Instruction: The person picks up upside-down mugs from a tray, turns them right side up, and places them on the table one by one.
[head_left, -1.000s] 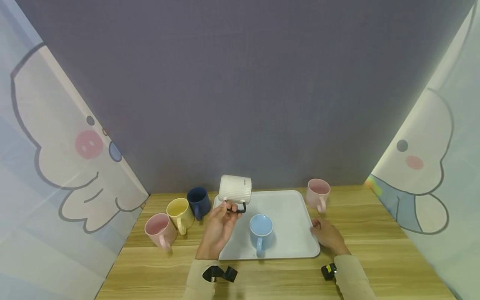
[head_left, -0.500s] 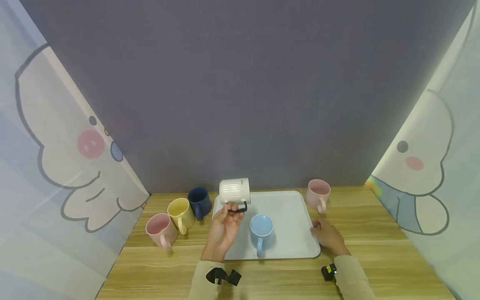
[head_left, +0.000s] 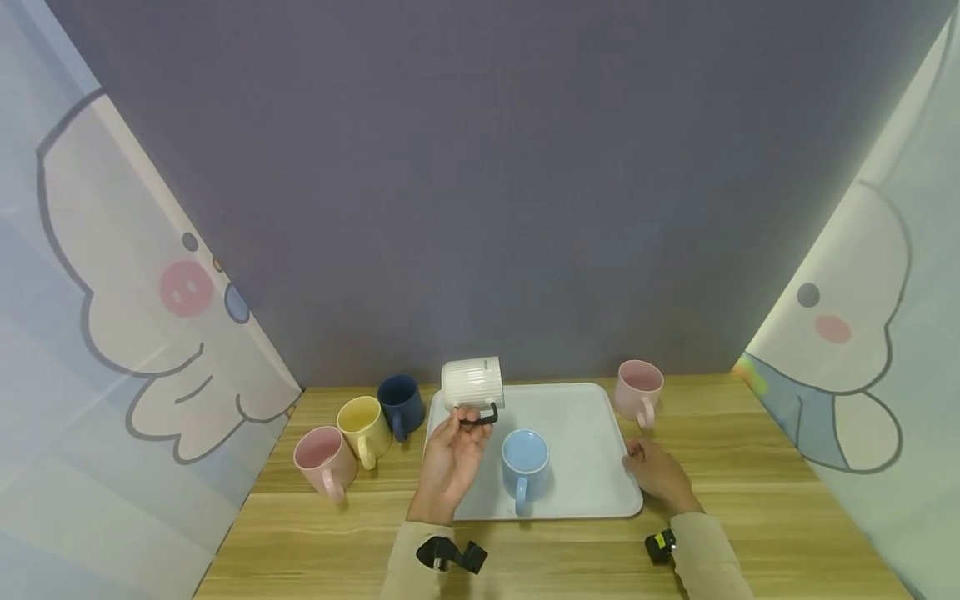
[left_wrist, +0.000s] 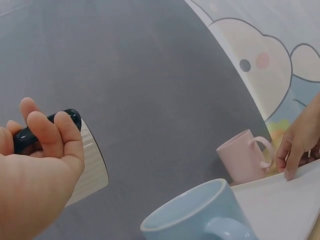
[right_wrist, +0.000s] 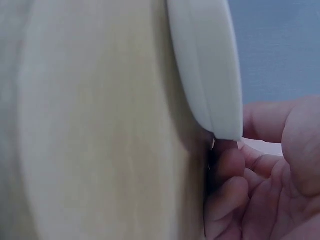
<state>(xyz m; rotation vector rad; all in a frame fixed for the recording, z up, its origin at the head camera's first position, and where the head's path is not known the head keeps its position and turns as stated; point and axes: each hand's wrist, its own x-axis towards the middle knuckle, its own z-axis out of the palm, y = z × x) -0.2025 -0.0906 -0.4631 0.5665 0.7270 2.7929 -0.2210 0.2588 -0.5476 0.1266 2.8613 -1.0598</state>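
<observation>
My left hand (head_left: pixel 452 462) grips the black handle (left_wrist: pixel 74 117) of a white ribbed mug (head_left: pixel 474 383). Tipped on its side, the mug hangs over the back left of a white tray (head_left: pixel 585 450), its handle pointing toward me. A light blue mug (head_left: pixel 525 482) stands upright on the tray, just right of the left wrist. At the tray's right edge, my right hand (head_left: pixel 660 475) pinches the rim (right_wrist: pixel 215 75); the right wrist view has the thumb on one side and curled fingers underneath.
Left of the tray stand a pink mug (head_left: pixel 326 460), a yellow mug (head_left: pixel 365 429) and a dark blue mug (head_left: pixel 401 406) in a slanting row. Another pink mug (head_left: pixel 637 390) stands beyond the right hand. A grey wall (head_left: pixel 480 208) rises behind the wooden table (head_left: pixel 322 542).
The white mug has turned slightly in my left hand and dipped a little, while the left forearm has shifted right. My right hand keeps its place on the tray edge.
</observation>
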